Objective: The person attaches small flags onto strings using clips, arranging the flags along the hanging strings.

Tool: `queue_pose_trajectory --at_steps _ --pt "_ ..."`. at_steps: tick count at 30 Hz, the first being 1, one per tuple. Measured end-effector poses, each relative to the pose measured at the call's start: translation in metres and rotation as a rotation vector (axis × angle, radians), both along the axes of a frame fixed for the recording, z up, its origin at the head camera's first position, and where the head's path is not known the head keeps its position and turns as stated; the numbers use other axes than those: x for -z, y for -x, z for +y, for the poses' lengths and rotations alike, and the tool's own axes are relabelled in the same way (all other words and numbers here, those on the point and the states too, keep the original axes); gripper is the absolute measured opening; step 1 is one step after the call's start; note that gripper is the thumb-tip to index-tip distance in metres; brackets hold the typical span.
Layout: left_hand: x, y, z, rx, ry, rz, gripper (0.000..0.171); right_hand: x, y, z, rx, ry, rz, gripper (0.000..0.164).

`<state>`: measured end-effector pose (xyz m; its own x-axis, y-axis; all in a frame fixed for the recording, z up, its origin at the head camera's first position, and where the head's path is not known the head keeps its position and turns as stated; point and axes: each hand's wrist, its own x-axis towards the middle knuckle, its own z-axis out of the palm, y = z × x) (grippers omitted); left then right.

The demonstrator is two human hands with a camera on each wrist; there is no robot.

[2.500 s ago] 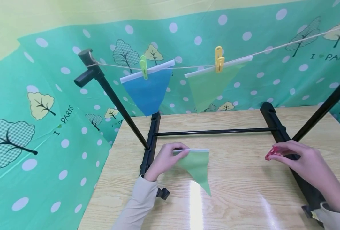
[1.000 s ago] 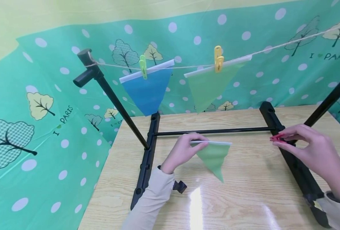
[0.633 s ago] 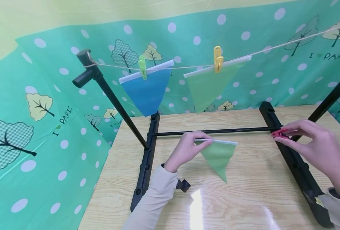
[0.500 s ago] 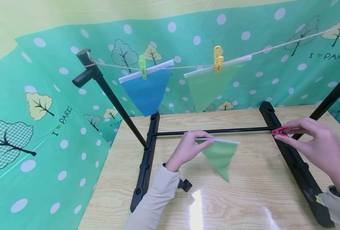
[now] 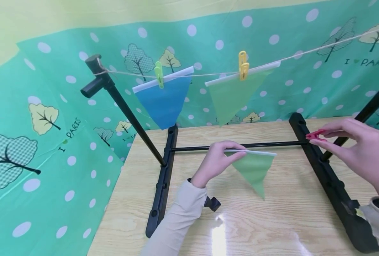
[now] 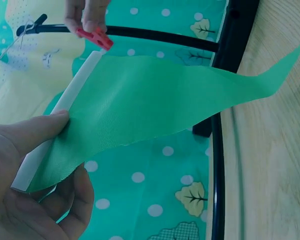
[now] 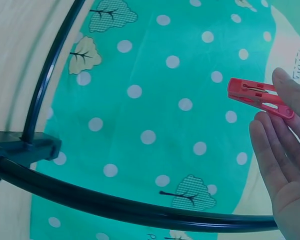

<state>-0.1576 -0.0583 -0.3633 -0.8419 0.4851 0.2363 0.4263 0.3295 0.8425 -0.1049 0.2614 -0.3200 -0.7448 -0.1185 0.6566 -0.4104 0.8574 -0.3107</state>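
Note:
My left hand point(image 5: 216, 161) pinches the white-edged top of a green triangular pennant point(image 5: 254, 170) between thumb and fingers. The pennant hangs point down over the table; in the left wrist view its cloth point(image 6: 140, 100) stretches away from the thumb. My right hand point(image 5: 359, 149) pinches a red clothespin point(image 5: 316, 135) near the right post, apart from the pennant. Seen from the right wrist, the clothespin point(image 7: 257, 95) sits between thumb and fingers. On the string point(image 5: 208, 75) above hang a blue pennant point(image 5: 167, 101) under a green clothespin point(image 5: 159, 74) and a green pennant point(image 5: 240, 94) under a yellow clothespin point(image 5: 243, 67).
A black frame stands on the wood-grain table point(image 5: 240, 227): left post point(image 5: 131, 117), right post point(image 5: 372, 106), and a low crossbar point(image 5: 272, 144) between the feet. Behind it hangs a teal dotted cloth point(image 5: 112, 46) with printed trees.
My left hand has carried the green pennant right and slightly up. My right hand, still pinching the red clothespin, has risen and shifted a little right. The hung pennants stay put.

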Motion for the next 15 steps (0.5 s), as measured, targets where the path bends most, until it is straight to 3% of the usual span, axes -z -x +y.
queue_pose_trajectory --at_steps 15 --pt "-0.014 0.005 0.017 0.024 0.001 0.034 0.019 -0.022 0.002 0.003 0.035 0.033 0.027 0.03"
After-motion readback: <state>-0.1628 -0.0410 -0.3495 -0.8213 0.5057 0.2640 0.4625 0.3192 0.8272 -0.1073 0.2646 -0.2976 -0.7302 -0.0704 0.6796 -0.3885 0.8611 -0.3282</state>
